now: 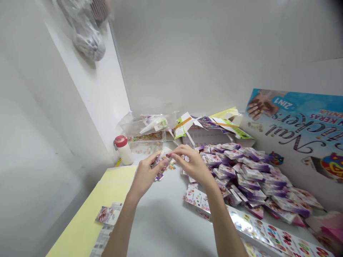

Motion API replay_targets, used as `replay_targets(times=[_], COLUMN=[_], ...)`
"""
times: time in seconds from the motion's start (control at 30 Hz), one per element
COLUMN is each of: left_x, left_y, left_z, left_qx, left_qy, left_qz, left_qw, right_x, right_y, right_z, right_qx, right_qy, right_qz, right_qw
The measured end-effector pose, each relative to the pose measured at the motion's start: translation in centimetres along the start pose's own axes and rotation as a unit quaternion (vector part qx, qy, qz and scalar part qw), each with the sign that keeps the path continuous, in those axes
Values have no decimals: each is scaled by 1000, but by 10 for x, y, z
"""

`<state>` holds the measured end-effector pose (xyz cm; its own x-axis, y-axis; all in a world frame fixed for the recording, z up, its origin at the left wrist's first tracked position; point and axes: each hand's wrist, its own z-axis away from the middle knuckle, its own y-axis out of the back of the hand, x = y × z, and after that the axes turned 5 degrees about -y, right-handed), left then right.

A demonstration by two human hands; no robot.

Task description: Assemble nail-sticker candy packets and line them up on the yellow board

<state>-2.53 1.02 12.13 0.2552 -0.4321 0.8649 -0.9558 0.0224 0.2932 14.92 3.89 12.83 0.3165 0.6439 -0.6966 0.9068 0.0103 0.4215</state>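
Note:
My left hand (147, 174) and my right hand (193, 164) meet above the white table (163, 217). Both pinch the same small sticker packet (163, 157), white with coloured print. The left hand's fingers curl under it, and the right hand's fingertips grip its upper edge. A few loose sticker pieces (160, 175) lie on the table just below the hands.
A heap of purple sticker packets (252, 178) fills the right side. Sticker sheets (268, 230) lie at the front right, a yellow sheet (93, 210) with small packets (108, 215) at the left. A red-capped bottle (123, 150), a clear tub (150, 130), an opened box (214, 132) and a blue poster (300, 125) stand behind.

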Motion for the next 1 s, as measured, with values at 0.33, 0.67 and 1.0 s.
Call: replay_targets(times=[0.33,0.67,1.0], left_x=[1,2,-3], left_y=[-2,5,-4], left_z=[-1,2,5], left_qx=[-25,-43,-56], left_qy=[-18,5,-19], left_qz=[-115,-50,43], left_qw=[993,998,997], right_x=[9,13,17], right_y=[-4,-12,-7], right_z=[-1,-4,-2], right_qx=[-15,-32,-86], right_qy=[-61,-168,-261], right_qz=[-70,-181,-402], right_qw=[996,969,873])
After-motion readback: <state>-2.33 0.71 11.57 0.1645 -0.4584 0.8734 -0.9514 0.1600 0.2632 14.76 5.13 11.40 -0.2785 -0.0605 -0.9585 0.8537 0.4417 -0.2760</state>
